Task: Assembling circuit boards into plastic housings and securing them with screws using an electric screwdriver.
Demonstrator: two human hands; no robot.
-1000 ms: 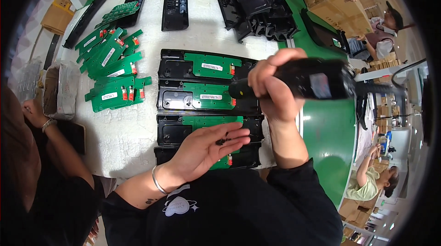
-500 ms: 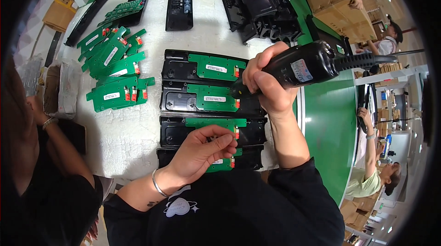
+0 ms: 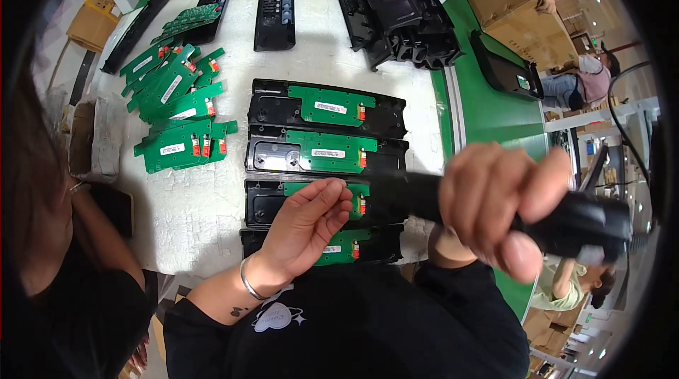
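Note:
Four black plastic panels lie stacked in a column on the white table, each with a green circuit board on top. My left hand (image 3: 305, 222) rests with fingertips together on the green board of the third panel (image 3: 263, 203). Whether it pinches a small part I cannot tell. My right hand (image 3: 503, 203) grips a black electric screwdriver (image 3: 580, 223), held level with its tip pointing left over the third panel's right end. The fourth panel (image 3: 368, 243) is partly hidden under my left hand. The top two panels (image 3: 325, 106) lie untouched.
A loose pile of green circuit boards (image 3: 177, 113) lies at the left. More black panels (image 3: 274, 7) and a large black housing (image 3: 396, 7) sit at the table's far end. A green conveyor (image 3: 495, 117) runs along the right. Another person's arm (image 3: 92, 237) is at the left.
My right hand with the screwdriver has swung down and toward me, from the second panel's right end to level over the third. My left hand stays on the third panel's board.

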